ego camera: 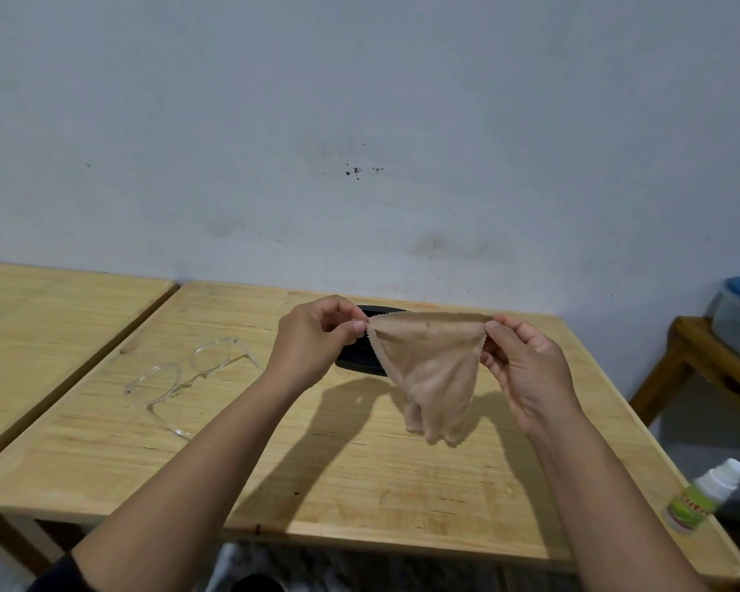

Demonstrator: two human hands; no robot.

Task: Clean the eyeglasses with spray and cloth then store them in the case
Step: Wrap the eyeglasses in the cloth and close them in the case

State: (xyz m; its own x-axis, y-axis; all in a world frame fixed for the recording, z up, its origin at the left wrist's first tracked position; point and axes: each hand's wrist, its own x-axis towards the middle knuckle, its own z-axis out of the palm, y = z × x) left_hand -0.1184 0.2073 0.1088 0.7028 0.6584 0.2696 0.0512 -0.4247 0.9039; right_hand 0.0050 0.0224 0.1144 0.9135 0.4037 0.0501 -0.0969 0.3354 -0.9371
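Fingers (pixel 356 326) of the left hand (pixel 312 339) and of the right hand (pixel 526 361) each pinched an upper corner of the beige cloth (pixel 428 369), stretching its top edge taut in the air while the rest sagged to a loose point above the worktop (pixel 359 476). Behind the cloth, mostly hidden, lay the dark case (pixel 359 361), apparently open. To the left, well apart from the hands, the clear-framed eyeglasses (pixel 189 378) rested on the wood with their arms unfolded. Smallest was the spray bottle (pixel 706 493), lying near the right edge of the worktop. The cloth looked light and limp, so corner pinches suited it. The glasses seemed light, fragile and slippery, best lifted by the frame or an arm, never by the lenses.
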